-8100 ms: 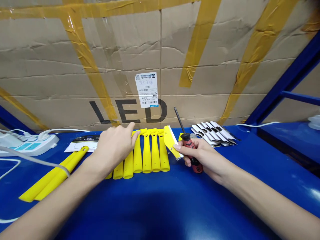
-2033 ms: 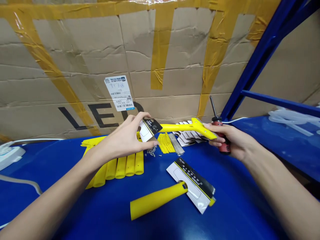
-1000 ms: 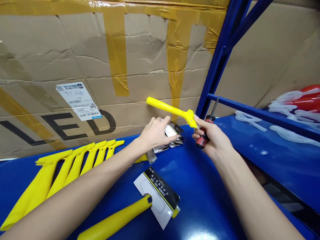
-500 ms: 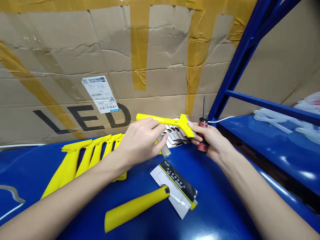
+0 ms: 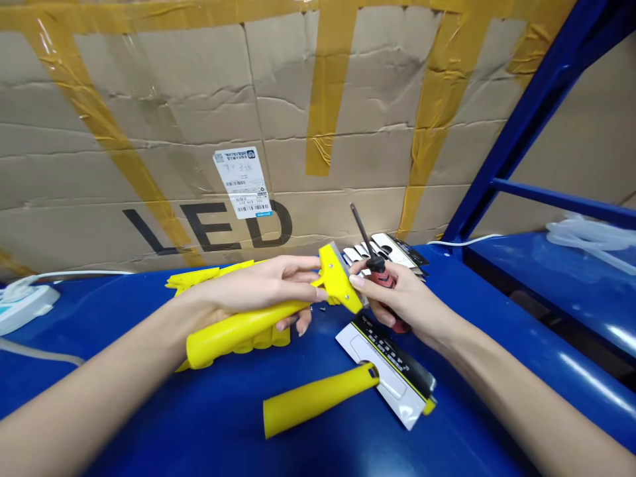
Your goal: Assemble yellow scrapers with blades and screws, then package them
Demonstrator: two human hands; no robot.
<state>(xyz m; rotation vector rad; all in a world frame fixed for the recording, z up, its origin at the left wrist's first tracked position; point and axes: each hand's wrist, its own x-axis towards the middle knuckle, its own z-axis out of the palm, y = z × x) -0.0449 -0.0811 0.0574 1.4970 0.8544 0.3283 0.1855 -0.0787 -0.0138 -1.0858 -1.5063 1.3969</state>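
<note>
Fingers of the left hand (image 5: pixel 268 288) now grip the yellow scraper (image 5: pixel 248 328).
Right hand (image 5: pixel 405 295) pinches its head (image 5: pixel 340 283) while holding a screwdriver (image 5: pixel 383 276), no longer supporting the scraper alone.

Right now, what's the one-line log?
left hand: holding yellow scraper | right hand: gripping screwdriver, touching scraper head | blue shelf: carded scraper

My left hand (image 5: pixel 268 285) partly hides the yellow handles (image 5: pixel 262 340) behind it; my right hand (image 5: pixel 402 298) covers some of the screwdriver (image 5: pixel 384 279).
</note>
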